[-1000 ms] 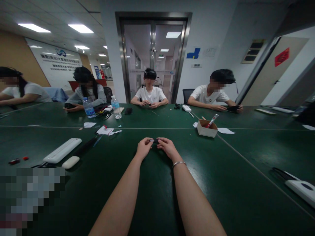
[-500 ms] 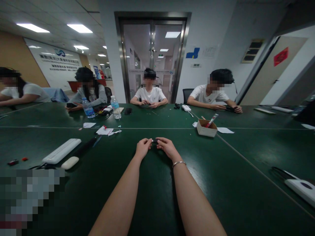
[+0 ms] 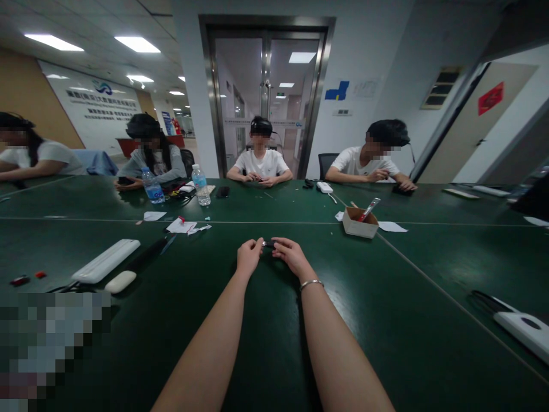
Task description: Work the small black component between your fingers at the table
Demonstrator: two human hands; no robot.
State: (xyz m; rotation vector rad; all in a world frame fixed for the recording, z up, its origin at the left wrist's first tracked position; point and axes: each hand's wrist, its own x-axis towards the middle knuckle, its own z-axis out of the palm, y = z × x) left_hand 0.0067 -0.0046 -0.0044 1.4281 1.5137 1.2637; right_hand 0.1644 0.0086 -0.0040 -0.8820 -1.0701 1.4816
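Between my two hands, above the green table [image 3: 274, 320], is a small dark object [image 3: 269, 244] with a light metallic tip at its left end. The fingertips of my left hand [image 3: 250, 256] are pinched at that tip. My right hand [image 3: 291, 254], with a silver bracelet at the wrist, grips the dark right end between thumb and fingers. The object is too small to identify, and the fingers partly cover it.
A small open box [image 3: 360, 227] holding a red-and-clear item stands ahead right. White power strip [image 3: 107, 261] and white oval item [image 3: 120, 282] lie left. Paper scraps [image 3: 182, 225] and two bottles [image 3: 201, 186] are ahead left. Several people sit across the table.
My hands hold nearly the same pose, and slightly more of the small object shows between them. The person at the right has lifted one hand off a dark item.
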